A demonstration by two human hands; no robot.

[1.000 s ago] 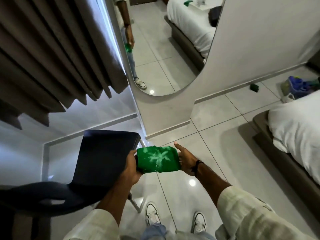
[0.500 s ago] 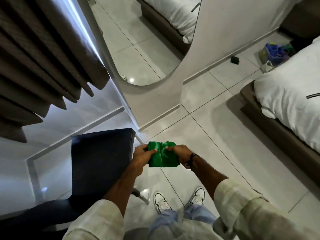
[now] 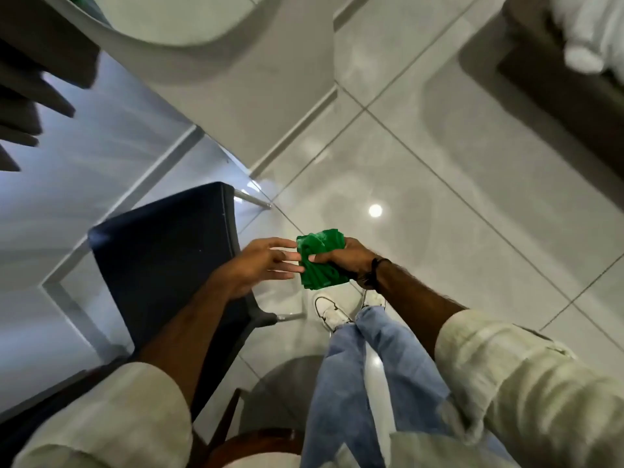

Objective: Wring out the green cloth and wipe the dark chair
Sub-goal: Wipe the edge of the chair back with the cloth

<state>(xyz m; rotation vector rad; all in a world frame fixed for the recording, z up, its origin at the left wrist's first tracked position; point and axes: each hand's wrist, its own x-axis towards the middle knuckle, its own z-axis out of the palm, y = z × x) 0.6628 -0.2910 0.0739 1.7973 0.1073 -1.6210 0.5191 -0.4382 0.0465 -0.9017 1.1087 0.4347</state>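
The green cloth (image 3: 319, 261) is bunched into a folded wad above the tiled floor, just right of the dark chair. My right hand (image 3: 347, 261) is shut on it, thumb pressed across its front. My left hand (image 3: 263, 265) is beside it with the fingers spread, the fingertips touching the cloth's left edge but not gripping it. The dark chair (image 3: 162, 265) stands at the left, its flat seat below my left forearm, partly hidden by that arm.
Glossy grey floor tiles (image 3: 422, 197) fill the middle. A white wall panel with a mirror (image 3: 189, 32) rises at the top, brown curtains (image 3: 30, 96) hang at the upper left, and a bed corner (image 3: 580, 45) is at the upper right. A wooden chair back (image 3: 256, 440) is near my legs.
The view has tilted down toward the floor. The cloth went from spread between both hands to crumpled, and now sits bunched in my right hand while my left hand has let go and opened.
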